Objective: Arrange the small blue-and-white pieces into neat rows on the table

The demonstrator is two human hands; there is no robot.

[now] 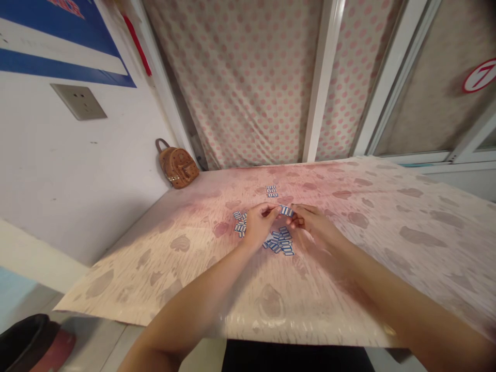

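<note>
A small blue-and-white striped piece [287,211] is pinched between my two hands, a little above the table. The fingertips of my left hand [261,222] close on its left end. At its right end, my right hand [310,219] grips with thumb and fingers. Below the hands lies a loose pile of similar blue-and-white pieces [282,243]. More such pieces [240,223] lie left of my left hand, which partly covers them. Beyond the hands, several pieces [272,191] sit together in a neat block.
The table [364,289] wears a pale pink cover with leaf-like prints. A small brown backpack [178,166] stands at the far left corner against the wall. Dotted curtains [248,77] hang behind the table. A dark and red bin [39,343] is on the floor at lower left.
</note>
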